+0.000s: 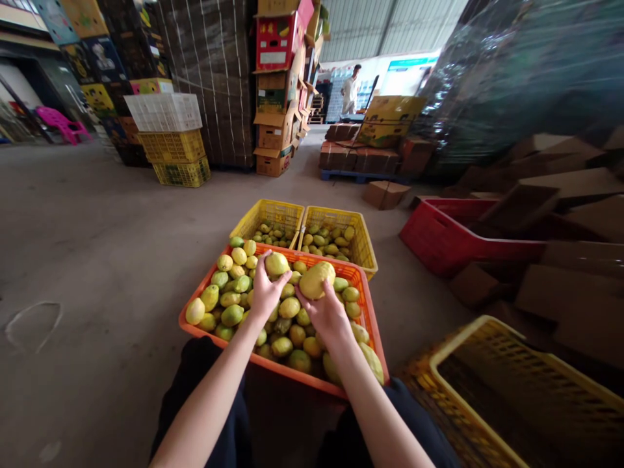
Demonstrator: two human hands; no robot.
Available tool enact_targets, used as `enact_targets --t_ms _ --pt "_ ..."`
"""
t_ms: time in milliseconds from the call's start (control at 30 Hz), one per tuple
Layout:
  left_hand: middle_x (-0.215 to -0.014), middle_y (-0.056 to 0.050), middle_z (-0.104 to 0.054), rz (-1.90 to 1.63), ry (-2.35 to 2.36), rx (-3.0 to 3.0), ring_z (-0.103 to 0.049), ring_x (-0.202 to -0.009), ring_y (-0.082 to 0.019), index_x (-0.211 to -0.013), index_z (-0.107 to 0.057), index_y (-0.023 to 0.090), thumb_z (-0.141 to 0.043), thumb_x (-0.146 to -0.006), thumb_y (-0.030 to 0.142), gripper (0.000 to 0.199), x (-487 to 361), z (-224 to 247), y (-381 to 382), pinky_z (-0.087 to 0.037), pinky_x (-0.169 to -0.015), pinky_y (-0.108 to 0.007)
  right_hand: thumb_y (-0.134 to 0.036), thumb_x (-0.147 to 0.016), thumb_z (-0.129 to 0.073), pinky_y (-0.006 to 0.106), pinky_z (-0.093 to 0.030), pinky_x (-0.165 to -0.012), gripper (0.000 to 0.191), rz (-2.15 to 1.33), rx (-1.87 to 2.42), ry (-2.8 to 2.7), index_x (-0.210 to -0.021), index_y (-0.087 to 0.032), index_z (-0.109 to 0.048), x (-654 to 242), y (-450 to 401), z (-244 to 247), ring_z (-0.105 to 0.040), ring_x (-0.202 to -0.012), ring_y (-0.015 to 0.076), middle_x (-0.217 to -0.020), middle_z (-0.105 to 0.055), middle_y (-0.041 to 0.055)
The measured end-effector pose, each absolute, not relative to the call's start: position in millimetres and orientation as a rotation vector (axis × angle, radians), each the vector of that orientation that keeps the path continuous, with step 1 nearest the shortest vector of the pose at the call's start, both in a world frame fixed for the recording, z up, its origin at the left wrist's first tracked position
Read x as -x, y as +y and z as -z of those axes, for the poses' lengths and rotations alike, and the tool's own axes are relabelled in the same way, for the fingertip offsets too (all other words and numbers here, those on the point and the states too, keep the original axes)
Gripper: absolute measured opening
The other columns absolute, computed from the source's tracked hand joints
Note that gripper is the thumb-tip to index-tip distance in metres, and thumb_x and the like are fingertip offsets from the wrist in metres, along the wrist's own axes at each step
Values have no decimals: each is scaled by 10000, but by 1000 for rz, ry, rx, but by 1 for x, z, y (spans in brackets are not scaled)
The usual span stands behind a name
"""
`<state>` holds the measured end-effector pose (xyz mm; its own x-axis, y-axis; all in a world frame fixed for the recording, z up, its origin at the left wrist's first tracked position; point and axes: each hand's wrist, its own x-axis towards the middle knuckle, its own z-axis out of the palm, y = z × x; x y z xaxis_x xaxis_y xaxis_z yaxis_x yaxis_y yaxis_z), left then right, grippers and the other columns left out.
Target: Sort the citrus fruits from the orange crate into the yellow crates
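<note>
My left hand is closed around a yellow-green lemon, thumb on its near right side. In my right hand rests a bigger yellow lemon, fingers wrapped under and beside it. Both hands are over an orange crate between my knees. Many green and yellow lemons fill that crate, partly hidden by my forearms. Just beyond it, touching or nearly so, stand two yellow crates; the left one and the right one hold smaller-looking lemons.
An open yellow crate stands close at my right. Behind it are a red crate and flattened cardboard. Farther off are stacked crates, box piles, a loaded blue pallet and a person.
</note>
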<state>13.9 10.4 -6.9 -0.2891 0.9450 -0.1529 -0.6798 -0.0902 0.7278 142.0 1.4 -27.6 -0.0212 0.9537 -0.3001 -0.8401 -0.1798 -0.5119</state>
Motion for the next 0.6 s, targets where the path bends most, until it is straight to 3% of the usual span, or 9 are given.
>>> enact_targets --t_ms 67,200,333,467,600 --pt "-1244 -48 -712 -1759 862 -484 -634 -1324 -212 -1147 -690 255 -813 -706 -73 563 -12 7 6 -601 -919 -178 -169 -737 -810 320 -646 -816 361 -1532 673 -326 -1034 -301 -651 -143 1 26 -740 -928 156 -1033 -766 -46" --pt "-1257 -62 -705 -1724 870 -603 -568 -1403 -239 -1032 -713 242 -830 -682 -69 482 -9 6 0 -575 -1013 -224 -159 -620 -895 249 -612 -776 628 -1348 831 -530 -1169 -322 -637 -145 -2 29 -725 -858 141 -978 -753 -52" --pt "-1255 -74 -681 -1664 915 -892 -513 -1435 -264 -940 -724 250 -824 -614 -115 499 -9 4 -4 -480 -1149 -300 -98 -525 -936 193 -584 -772 704 -1118 944 -675 -1120 -323 -635 -145 -7 30 -692 -852 117 -980 -717 -75" --pt "-1287 -79 -674 -1620 938 -950 -521 -1416 -288 -981 -735 263 -854 -583 -70 532 -8 4 -6 -534 -1056 -288 -32 -484 -939 181 -578 -777 746 -1082 928 -679 -1071 -351 -605 -145 -10 25 -669 -832 103 -955 -695 -103" --pt "-1319 -76 -678 -1630 925 -883 -553 -1385 -270 -1064 -724 251 -879 -574 -52 596 -7 9 -3 -572 -897 -201 -113 -487 -967 219 -590 -782 712 -1071 972 -681 -1052 -315 -582 -144 -10 26 -688 -865 128 -998 -710 -79"
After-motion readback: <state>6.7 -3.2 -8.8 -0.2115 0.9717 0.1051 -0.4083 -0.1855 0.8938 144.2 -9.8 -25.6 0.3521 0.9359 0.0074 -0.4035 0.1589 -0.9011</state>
